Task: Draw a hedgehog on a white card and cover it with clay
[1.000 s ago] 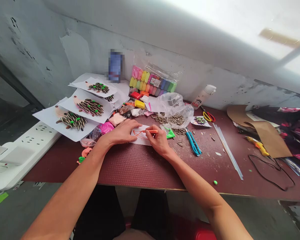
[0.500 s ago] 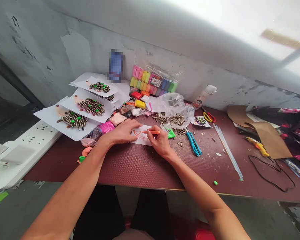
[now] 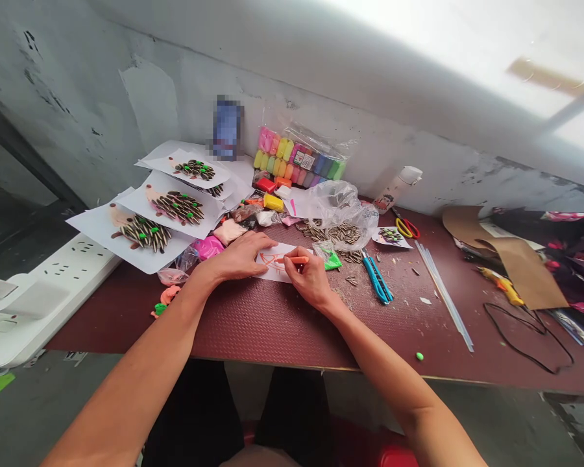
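Beyond my left hand [image 3: 242, 257] and right hand [image 3: 309, 277], a label [image 3: 304, 159] on a clear bag [image 3: 283, 153], too small for me to read, the left loosely spread on a white card [image 3: 271, 275] between them, the right pinching an orange pen [image 3: 298, 259] over it.

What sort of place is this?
Probably a makeshift craft corner: a bag of colored modeling clay, sunflower seeds heaped on the table, and hedgehog pictures studded with similar seeds.
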### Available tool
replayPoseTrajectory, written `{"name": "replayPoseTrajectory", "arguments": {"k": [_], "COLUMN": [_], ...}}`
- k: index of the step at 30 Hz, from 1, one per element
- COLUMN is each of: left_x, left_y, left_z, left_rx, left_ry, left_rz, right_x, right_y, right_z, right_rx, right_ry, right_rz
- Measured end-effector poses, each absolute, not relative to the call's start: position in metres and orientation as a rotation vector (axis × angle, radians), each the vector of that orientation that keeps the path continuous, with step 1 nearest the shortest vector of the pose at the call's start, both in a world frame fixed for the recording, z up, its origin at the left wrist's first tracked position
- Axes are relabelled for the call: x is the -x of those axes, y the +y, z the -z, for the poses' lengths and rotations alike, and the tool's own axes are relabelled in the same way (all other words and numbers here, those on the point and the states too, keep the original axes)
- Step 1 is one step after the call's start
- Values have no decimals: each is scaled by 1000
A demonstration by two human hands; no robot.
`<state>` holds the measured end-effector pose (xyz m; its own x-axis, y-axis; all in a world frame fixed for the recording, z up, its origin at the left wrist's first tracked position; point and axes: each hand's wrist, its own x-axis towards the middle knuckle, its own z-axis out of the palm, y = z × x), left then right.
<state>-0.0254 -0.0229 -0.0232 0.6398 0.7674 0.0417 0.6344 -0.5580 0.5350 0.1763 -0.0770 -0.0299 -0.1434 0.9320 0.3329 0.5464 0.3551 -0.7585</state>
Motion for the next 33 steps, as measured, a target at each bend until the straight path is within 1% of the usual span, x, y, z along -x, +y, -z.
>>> {"name": "replayPoseTrajectory", "arguments": {"k": [9,15,33], "left_x": [25,25,26], "left_y": [-23,-23,-24], "left_z": [24,24,23], "left_rx": [-2389,-2390,-2402], "left_ry": [1089,1106,1080], "left_rz": [-384,-365,-375], "right_x": [-174,-173,-168], "right_y": [-78,-79,-85], "right_z": [30,33,31], "right_rx": [1279,1291,1270], "right_ry": [-1802,-1808,-1799], "right_rz": [-647,-584,-633]}}
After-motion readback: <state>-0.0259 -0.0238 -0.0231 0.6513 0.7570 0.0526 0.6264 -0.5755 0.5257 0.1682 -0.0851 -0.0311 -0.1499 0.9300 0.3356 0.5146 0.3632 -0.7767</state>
